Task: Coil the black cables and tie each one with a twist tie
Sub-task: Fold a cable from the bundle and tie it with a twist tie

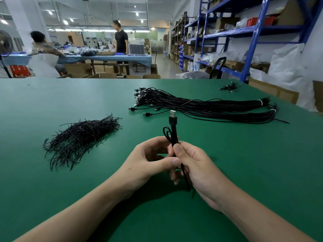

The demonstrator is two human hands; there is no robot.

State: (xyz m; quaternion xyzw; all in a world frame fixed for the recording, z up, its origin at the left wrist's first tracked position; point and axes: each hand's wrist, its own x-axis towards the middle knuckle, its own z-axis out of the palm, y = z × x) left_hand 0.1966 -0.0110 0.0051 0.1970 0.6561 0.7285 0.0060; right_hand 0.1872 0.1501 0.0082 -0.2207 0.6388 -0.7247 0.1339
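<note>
Black cable (173,131), folded into a narrow coil, stands upright between both hands above the green table (52,105). Its silver USB plug (173,114) points up, and a small loop shows just left of the plug's stem. The left hand (150,159) curls its fingers round the coil from behind, thumb stretched across the front. The right hand (194,163) pinches the coil with thumb over fingers, and a thin tail of cable runs down past its palm.

On the table to the left lies a loose heap of black twist ties (82,137). Beyond the hands lies a long bundle of cables (209,107), bound with white bands (261,102) at its right end and with plugs fanned out at its left. A small bunch of wires (229,87) lies near the far right edge.

Blue shelving (253,30) on the right carries cardboard boxes (225,22), clear bags and a red bin (252,21) whose contents are hidden. Open cartons (103,75) stand on the floor, their insides out of sight. Print on a white bag (196,62) is too small to read.
</note>
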